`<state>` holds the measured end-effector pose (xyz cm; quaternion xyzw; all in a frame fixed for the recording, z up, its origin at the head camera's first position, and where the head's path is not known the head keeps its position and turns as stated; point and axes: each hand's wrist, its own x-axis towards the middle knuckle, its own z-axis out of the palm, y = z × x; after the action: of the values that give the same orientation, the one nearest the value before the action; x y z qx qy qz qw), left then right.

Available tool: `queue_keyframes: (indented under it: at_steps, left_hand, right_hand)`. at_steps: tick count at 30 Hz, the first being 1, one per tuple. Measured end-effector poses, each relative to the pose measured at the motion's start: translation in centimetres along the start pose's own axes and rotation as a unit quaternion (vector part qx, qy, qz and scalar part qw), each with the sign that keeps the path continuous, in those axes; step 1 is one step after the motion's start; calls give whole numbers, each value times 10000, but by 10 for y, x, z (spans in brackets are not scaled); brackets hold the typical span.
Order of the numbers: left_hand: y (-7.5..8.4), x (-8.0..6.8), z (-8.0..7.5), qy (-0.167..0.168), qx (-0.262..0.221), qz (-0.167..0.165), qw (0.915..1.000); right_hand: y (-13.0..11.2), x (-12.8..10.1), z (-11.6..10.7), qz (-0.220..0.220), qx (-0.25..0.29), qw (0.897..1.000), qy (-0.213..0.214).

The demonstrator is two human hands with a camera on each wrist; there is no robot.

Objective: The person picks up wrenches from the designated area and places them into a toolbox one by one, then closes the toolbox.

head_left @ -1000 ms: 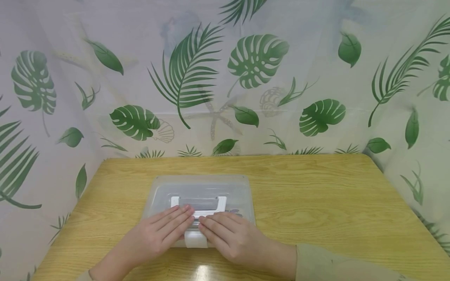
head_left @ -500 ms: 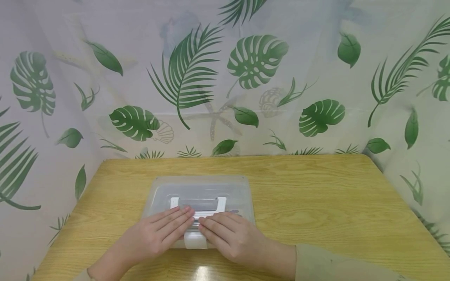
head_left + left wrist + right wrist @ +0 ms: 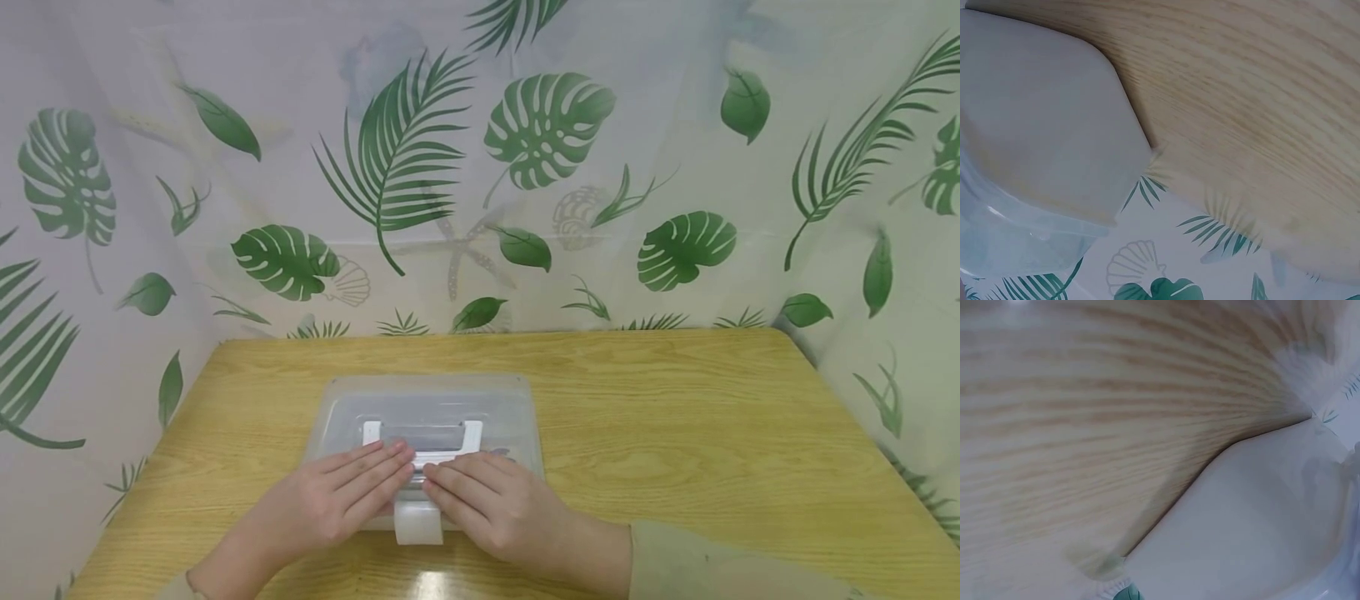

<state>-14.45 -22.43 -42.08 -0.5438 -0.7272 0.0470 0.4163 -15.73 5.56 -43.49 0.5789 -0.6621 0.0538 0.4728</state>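
A clear, lidded plastic storage box [image 3: 517, 408] sits on the table, with a white carrying handle [image 3: 472, 435] folded flat on its lid. At the middle of the front edge a white latch [image 3: 418, 523] tilts outward. My left hand [image 3: 337, 500] rests on the front left of the lid, its straight fingers lying over part of the handle. Mirroring it, my right hand [image 3: 502, 504] lies on the front right with fingers extended. Both thumbs are hidden beneath the hands, near the latch. The wrist views show only the box's pale side walls [image 3: 1041, 112].
The wood-grain table [image 3: 675, 433] reaches back to a leaf-printed cloth [image 3: 570, 292] that hangs behind it and along both sides. A light sleeve [image 3: 697, 567] covers the right forearm.
The latch has swung outward and down from the front of the box during the last half second. Both hands have stayed in place on the lid.
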Motion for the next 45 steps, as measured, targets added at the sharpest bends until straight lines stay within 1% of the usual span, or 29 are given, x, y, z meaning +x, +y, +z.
queue_keyframes:
  at_steps: [4, 11, 15, 20, 24, 27, 31, 34, 39, 45]
  left_hand:
    - [4, -1, 1, 30, -47, -146, 9999]
    - [8, -1, 2, 83, 30, -294, 9995]
    - [9, -1, 1, 38, -48, -390, 9992]
    - [10, 0, 0, -12, -127, -452, 9989]
    - [10, -1, 2, 71, -113, -421, 9990]
    - [12, -2, 4, 129, -210, -464, 9986]
    - [17, -4, 4, 81, -651, -767, 9949]
    - [22, -6, 4, 4, -849, -1017, 9912]
    - [31, -6, 5, -78, -743, -1288, 9889]
    - [36, -6, 7, -136, -680, -1494, 9863]
  right_hand:
    - [-1, 0, 0, 12, -33, 10000, 16]
    - [-5, 0, 1, 72, -98, 9999, 50]
    - [-6, 1, 1, 101, -87, 9999, 75]
    - [-5, 1, 1, 71, -89, 9999, 85]
    - [-6, 0, 0, 26, -173, 9998, 57]
    - [-8, -1, 1, 87, -176, 9998, 51]
    - [-10, -3, 3, 159, -216, 9996, 66]
    - [-11, -3, 3, 157, -261, 9995, 96]
    - [-12, -3, 3, 172, -321, 9993, 117]
    - [-15, -2, 4, 211, -548, 9982, 130]
